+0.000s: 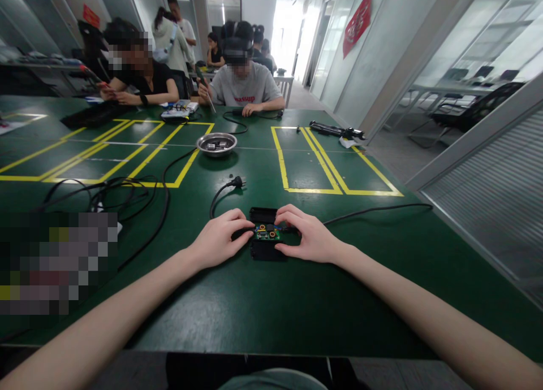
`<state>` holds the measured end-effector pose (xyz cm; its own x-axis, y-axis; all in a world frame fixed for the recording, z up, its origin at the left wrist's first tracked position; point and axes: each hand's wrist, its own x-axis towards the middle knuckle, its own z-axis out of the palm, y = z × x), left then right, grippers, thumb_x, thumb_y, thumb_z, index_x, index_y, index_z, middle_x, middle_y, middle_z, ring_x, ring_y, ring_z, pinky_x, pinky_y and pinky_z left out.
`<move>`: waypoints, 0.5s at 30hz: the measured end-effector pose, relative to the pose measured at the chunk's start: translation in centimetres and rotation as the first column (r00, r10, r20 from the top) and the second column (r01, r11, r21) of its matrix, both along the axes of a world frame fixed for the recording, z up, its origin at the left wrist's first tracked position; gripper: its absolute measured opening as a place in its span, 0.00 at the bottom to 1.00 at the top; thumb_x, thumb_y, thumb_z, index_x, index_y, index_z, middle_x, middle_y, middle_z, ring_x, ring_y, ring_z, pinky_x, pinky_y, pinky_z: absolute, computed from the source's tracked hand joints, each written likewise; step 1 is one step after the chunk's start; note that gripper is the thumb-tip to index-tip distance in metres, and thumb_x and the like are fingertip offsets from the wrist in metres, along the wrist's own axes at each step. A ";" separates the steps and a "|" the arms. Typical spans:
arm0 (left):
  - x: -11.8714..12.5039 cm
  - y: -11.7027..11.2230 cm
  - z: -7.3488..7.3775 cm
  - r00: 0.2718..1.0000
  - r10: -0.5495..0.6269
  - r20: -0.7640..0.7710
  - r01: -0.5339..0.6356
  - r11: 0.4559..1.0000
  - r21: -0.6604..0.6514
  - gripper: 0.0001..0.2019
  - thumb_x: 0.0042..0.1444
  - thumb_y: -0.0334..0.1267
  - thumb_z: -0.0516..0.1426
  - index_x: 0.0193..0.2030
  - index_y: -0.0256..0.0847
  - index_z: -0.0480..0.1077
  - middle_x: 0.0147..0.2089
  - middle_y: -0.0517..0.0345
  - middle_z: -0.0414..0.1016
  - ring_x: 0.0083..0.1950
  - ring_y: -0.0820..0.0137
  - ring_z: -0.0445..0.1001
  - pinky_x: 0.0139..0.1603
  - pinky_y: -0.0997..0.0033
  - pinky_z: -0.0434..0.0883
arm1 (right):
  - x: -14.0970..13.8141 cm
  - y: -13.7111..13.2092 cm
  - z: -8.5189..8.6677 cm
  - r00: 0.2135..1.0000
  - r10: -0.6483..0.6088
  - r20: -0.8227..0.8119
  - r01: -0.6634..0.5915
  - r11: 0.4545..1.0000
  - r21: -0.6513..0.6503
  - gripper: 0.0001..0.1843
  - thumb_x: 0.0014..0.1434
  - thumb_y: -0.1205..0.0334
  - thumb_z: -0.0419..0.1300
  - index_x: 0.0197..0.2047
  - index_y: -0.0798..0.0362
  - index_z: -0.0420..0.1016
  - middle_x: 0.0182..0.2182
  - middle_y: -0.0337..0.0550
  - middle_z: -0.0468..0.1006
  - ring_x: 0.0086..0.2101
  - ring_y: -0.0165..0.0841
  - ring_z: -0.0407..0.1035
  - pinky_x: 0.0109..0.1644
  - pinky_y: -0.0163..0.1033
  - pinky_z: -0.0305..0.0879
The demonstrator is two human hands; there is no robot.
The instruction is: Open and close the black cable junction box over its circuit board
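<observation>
A small green circuit board (267, 232) with copper coils lies in an opened black plastic case (266, 250) on the green table (254, 299). My left hand (220, 238) rests at the case's left side, fingers curled against the board's edge. My right hand (307, 236) presses on the case's right side, fingers bent over its top edge. A black cable (373, 210) runs from the case to the right, and another ends in a plug (236, 182) just behind my hands.
A metal bowl (216, 143) holding small parts stands mid-table among yellow taped outlines (322, 169). Tangled black cables (114, 195) lie at the left. Two people sit working at the far edge, others behind them. A black tool (335, 131) lies far right.
</observation>
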<state>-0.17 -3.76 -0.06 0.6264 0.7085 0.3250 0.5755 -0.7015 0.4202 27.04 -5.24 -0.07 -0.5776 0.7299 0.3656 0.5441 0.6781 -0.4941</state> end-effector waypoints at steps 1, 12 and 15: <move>0.0 0.0 0.0 1.000 -0.005 0.002 0.005 1.000 -0.001 0.10 0.68 0.38 0.56 0.48 0.42 0.79 0.45 0.53 0.78 0.45 0.66 0.79 0.45 0.68 0.76 | 0.0 0.0 0.0 1.000 0.002 -0.004 -0.002 1.000 -0.002 0.18 0.56 0.59 0.68 0.47 0.49 0.69 0.50 0.46 0.74 0.41 0.35 0.75 0.45 0.41 0.74; 0.1 0.2 -0.2 0.999 -0.034 0.001 0.034 0.999 0.035 0.09 0.68 0.37 0.56 0.46 0.41 0.79 0.47 0.52 0.80 0.49 0.63 0.78 0.49 0.64 0.77 | 0.1 0.2 -0.3 1.000 0.023 -0.010 -0.023 0.999 -0.033 0.20 0.58 0.59 0.67 0.53 0.50 0.71 0.46 0.47 0.78 0.44 0.39 0.75 0.49 0.45 0.73; 0.0 0.2 -0.3 0.999 -0.035 0.001 0.035 0.999 0.032 0.09 0.67 0.36 0.57 0.47 0.41 0.79 0.47 0.52 0.80 0.49 0.63 0.78 0.49 0.64 0.77 | 0.1 0.2 -0.2 1.000 0.025 -0.017 -0.026 0.999 -0.042 0.19 0.58 0.59 0.67 0.52 0.50 0.72 0.46 0.47 0.79 0.44 0.39 0.75 0.50 0.46 0.73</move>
